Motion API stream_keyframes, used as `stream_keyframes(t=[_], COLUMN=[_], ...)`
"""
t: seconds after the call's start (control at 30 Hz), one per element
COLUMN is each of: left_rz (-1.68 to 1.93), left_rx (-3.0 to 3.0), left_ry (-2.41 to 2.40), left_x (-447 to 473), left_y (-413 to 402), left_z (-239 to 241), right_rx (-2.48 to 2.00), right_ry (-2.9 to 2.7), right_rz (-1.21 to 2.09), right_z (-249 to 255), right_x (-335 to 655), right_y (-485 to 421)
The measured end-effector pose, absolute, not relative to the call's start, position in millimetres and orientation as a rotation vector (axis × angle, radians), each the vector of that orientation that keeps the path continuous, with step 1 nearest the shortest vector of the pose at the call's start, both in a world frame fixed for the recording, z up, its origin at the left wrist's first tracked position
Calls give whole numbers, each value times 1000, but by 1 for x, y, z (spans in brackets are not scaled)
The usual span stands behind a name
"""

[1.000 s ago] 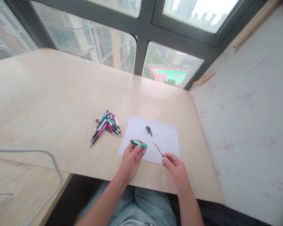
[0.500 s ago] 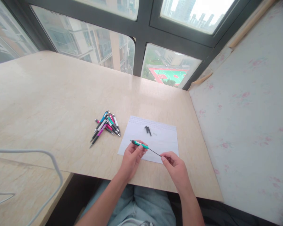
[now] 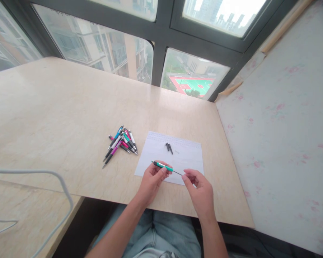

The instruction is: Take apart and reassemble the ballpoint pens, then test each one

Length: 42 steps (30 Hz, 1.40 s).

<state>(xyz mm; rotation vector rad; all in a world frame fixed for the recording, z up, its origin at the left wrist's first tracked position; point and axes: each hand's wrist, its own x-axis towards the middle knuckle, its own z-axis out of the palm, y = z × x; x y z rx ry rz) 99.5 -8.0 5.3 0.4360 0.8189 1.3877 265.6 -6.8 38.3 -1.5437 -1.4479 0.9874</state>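
Observation:
Above the near edge of the sheet of paper [image 3: 150, 150], my left hand [image 3: 152, 181] is closed around a green pen barrel [image 3: 163, 166] with a dark end at its upper left. A thin dark refill [image 3: 177, 173] sticks out of the barrel's right end. My right hand [image 3: 199, 188] pinches the refill's outer end between thumb and fingertips. On the paper lie two short black pen parts [image 3: 169, 148], with a small pale spring-like piece [image 3: 177, 152] beside them.
A pile of pens [image 3: 121, 145] in several colours lies left of the paper on the marbled tabletop [image 3: 70, 118]. A grey cable [image 3: 61, 182] loops at the left. A window frame [image 3: 163, 32] stands behind, a papered wall [image 3: 280, 136] at the right.
The visible length of refill between barrel and right fingers has become shorter. The left hand with the barrel has shifted slightly right, and my right hand has moved a little left and up.

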Motion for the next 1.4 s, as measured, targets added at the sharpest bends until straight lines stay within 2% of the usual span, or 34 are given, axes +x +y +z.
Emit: stream_keyframes(t=[0.53, 1.07, 1.4], left_rz=[1366, 1381, 1383], left_rx=[326, 220, 247], left_ry=[769, 744, 758], left_x=[98, 96, 96], left_y=[-7, -5, -5], left_z=[7, 4, 5], right_rx=[-1469, -1462, -1534], right_ry=[-1228, -1389, -1498], right_rz=[1159, 1148, 995], right_z=[40, 44, 41], right_x=[258, 253, 252], right_y=[-4, -5, 5])
